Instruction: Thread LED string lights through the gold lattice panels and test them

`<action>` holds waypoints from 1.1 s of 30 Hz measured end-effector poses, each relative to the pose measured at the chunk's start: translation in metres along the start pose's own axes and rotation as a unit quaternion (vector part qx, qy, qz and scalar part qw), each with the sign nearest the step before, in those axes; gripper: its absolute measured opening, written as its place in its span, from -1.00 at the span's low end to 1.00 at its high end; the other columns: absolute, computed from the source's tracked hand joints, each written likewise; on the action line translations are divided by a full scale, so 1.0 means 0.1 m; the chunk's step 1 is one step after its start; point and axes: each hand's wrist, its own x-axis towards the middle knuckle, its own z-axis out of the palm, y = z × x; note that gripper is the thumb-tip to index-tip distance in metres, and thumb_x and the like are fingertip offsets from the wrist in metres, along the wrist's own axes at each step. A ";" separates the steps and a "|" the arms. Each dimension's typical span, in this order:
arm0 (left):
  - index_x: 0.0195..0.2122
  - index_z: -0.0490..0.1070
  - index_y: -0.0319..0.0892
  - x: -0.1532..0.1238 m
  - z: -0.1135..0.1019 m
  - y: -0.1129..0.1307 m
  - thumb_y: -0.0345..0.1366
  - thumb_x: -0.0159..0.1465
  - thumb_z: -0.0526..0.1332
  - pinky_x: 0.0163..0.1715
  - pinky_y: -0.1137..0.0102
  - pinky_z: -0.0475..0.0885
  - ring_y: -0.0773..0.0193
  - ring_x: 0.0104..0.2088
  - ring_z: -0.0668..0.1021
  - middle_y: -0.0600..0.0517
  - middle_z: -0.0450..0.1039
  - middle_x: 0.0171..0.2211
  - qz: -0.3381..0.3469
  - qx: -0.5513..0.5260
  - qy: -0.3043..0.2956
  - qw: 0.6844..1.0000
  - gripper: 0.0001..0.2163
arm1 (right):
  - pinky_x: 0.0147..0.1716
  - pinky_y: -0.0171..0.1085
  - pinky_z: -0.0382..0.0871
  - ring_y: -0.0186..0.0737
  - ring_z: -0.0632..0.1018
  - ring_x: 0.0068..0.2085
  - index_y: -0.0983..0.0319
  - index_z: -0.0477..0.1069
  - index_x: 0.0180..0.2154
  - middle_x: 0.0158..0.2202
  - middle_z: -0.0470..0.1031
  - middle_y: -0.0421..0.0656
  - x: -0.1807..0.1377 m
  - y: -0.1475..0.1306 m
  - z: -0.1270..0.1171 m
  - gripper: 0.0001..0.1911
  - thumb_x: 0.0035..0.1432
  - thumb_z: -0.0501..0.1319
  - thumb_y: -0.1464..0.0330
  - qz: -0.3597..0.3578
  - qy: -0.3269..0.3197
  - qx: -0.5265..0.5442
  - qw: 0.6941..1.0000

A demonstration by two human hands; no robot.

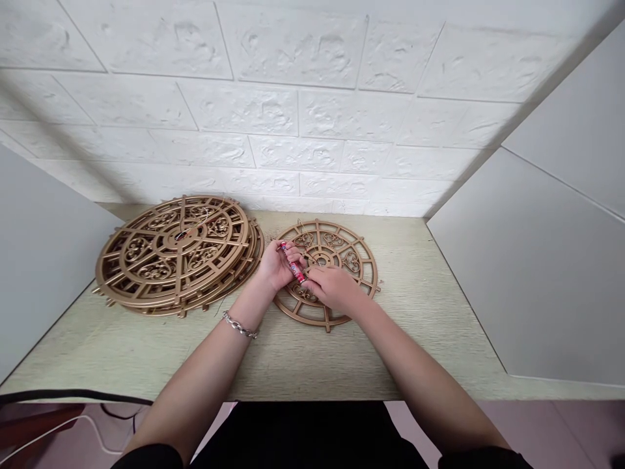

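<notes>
My left hand [277, 266], palm turned up, has its fingers curled round a slim pink-and-red cylinder [295, 268] that looks like a battery. At the lower end of the cylinder is my right hand [333, 286], its fingers pinched together; what lies between them is hidden. Under both hands, flat on the table, is a round gold clock-dial frame [372, 260] with scrollwork and a small hub in the middle. Thin wire [301, 228] rises in a loop near the frame's upper left part.
To the left, several similar gold frames [141, 299] lie in an uneven stack, with thin wires at the top one's centre. The pale wooden table [430, 339] meets a white brick-pattern wall [312, 111] behind and a grey panel [537, 280] at right. Black cable [73, 393] runs along the front left edge.
</notes>
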 end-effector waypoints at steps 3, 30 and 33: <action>-0.60 0.03 -0.18 -0.01 0.01 0.00 -0.41 0.13 -0.09 -0.61 0.43 0.35 0.46 -0.76 0.18 0.18 0.01 -0.72 0.002 -0.011 0.004 1.000 -0.83 | -0.28 -0.28 0.14 -0.27 0.40 -0.34 0.27 0.27 -0.36 -0.37 0.42 -0.16 -0.01 -0.02 -0.03 -0.75 0.28 -0.07 0.30 0.016 -0.011 0.022 1.000; -0.60 0.03 -0.17 -0.01 0.03 -0.05 -0.39 0.21 -0.11 -0.59 0.40 0.40 0.46 -0.76 0.18 0.17 0.02 -0.73 0.025 -0.039 0.036 0.998 -0.77 | -0.32 -0.30 0.12 -0.26 0.39 -0.35 0.28 0.25 -0.34 -0.38 0.40 -0.14 -0.03 -0.05 -0.02 -0.76 0.27 -0.10 0.35 -0.020 0.036 -0.055 0.998; -0.60 0.03 -0.18 -0.01 0.02 -0.04 -0.38 0.22 -0.13 -0.59 0.40 0.40 0.47 -0.76 0.18 0.17 0.03 -0.73 0.024 -0.042 0.030 0.998 -0.77 | -0.33 -0.30 0.12 -0.27 0.39 -0.36 0.28 0.25 -0.34 -0.38 0.40 -0.14 -0.03 -0.05 -0.02 -0.76 0.28 -0.11 0.34 -0.022 0.041 -0.060 0.997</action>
